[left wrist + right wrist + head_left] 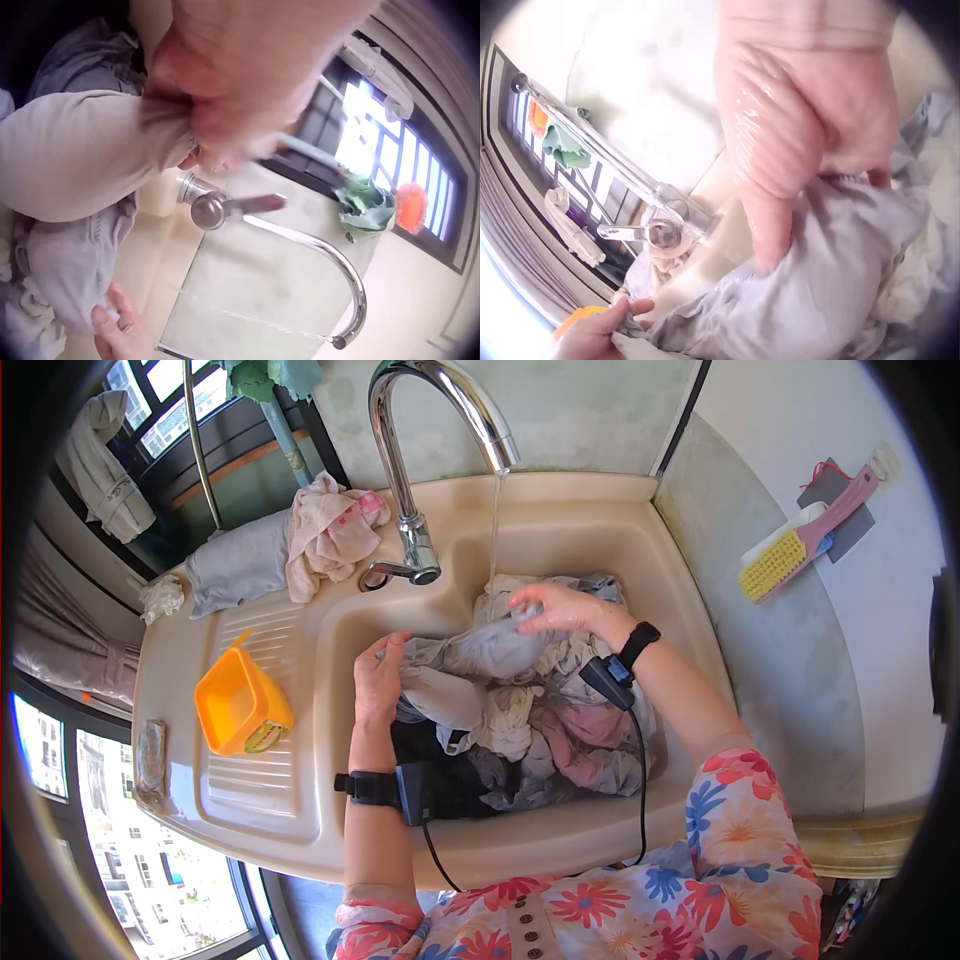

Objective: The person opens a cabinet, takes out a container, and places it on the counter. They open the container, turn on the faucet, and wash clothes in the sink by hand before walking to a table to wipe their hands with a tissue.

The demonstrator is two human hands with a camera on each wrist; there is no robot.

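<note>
A light grey garment (pixel 487 650) stretches between both hands over the sink's pile of wet clothes. At its left end the left hand (pixel 378 678) grips the cloth; the left wrist view has this hand (pixel 225 90) pinching the gathered fabric (pixel 82 150). The right hand (pixel 565 610) holds the other end near the water stream, and in the right wrist view its thumb and fingers (pixel 769 232) pinch the grey cloth (pixel 817 262). Below lie a pink piece (pixel 590 725), cream cloth (pixel 508 722) and black cloth (pixel 430 770).
Water runs from the chrome faucet (pixel 440 380) behind the hands. On the left ledge stand a yellow-orange container (pixel 235 705), a soap bar (pixel 151 760), and folded grey (pixel 240 560) and pink cloths (pixel 330 540). A brush (pixel 810 540) hangs on the right wall.
</note>
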